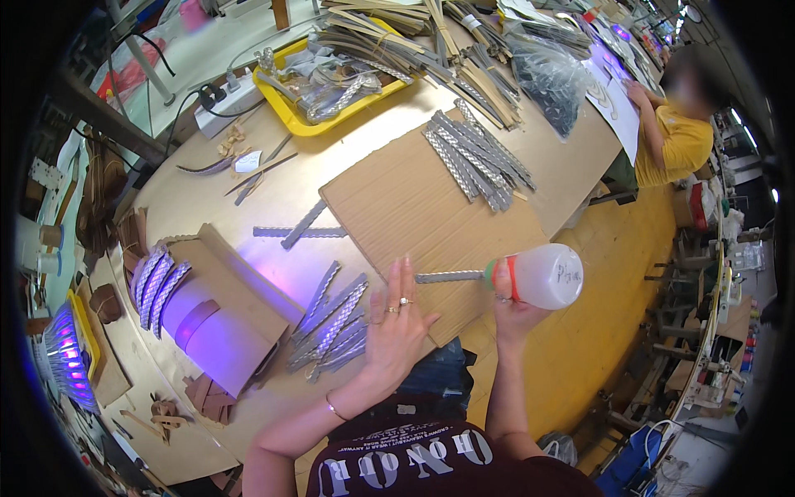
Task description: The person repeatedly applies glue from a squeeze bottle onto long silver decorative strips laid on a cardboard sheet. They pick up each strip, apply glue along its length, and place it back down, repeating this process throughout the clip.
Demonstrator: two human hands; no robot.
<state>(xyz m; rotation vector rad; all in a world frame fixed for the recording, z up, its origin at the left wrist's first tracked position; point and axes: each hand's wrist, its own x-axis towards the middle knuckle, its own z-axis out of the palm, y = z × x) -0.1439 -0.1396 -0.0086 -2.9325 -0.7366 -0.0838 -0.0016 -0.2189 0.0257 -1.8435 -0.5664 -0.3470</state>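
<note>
Near the centre of the view, one braided grey strip point(447, 277) lies across one sheet of brown cardboard point(397, 199), its far end at the bottle's green neck; whether they touch, I cannot tell. The one pale bottle point(553, 277), banded red, lies tilted at three o'clock, the right hand point(515, 313) wrapped around it. At six o'clock the left hand point(396, 331) is spread flat, fingers straight, at the strip's near end; I cannot tell whether it presses on it. It wears two rings.

Two loose strips point(273, 233) cross towards nine o'clock. Two overlapping piles hold more than half a dozen each: the upper pile point(480, 161) at one o'clock, the lower pile point(335, 319) between seven and eight. At least three curved strips point(157, 290) rest on a bent brown board point(232, 327) at nine o'clock. One yellow tray point(310, 127) sits at eleven.

The tabletop point(219, 203) is tan, the floor point(613, 248) yellow. One person in a yellow shirt point(677, 145) works at two o'clock.
</note>
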